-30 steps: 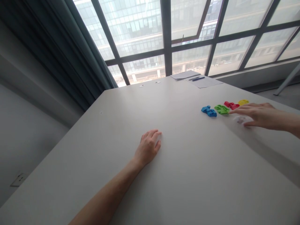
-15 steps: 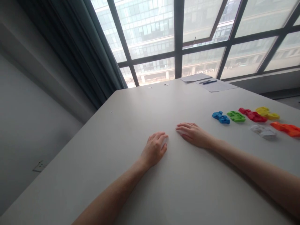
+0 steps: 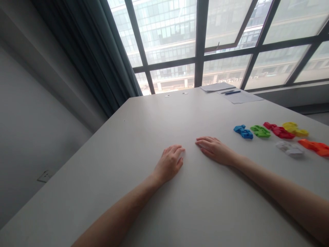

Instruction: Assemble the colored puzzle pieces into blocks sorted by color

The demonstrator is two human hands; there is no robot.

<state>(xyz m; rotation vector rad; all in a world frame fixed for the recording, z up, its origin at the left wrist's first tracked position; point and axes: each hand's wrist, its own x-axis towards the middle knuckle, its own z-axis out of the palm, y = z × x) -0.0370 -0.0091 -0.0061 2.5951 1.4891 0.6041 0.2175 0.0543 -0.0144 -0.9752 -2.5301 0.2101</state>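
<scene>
On the white table rests my left hand, palm down, fingers loosely curved and slightly apart, holding nothing. My right hand lies flatter, a short gap to its right, its fingers stretched out and nothing in them. Nearest to the right hand is a blue plastic piece. Beyond it lie a green piece, a red piece and a yellow piece. Closer to me are a white or clear piece and an orange piece. No piece is touched by either hand.
Sheets of paper with a blue pen on them lie at the table's far side. Behind stands a window, with a dark curtain at its left. A wall socket is at the left.
The view has tilted a little, so the window and the colored pieces sit slightly differently in it. Both hands stay resting on the table.
</scene>
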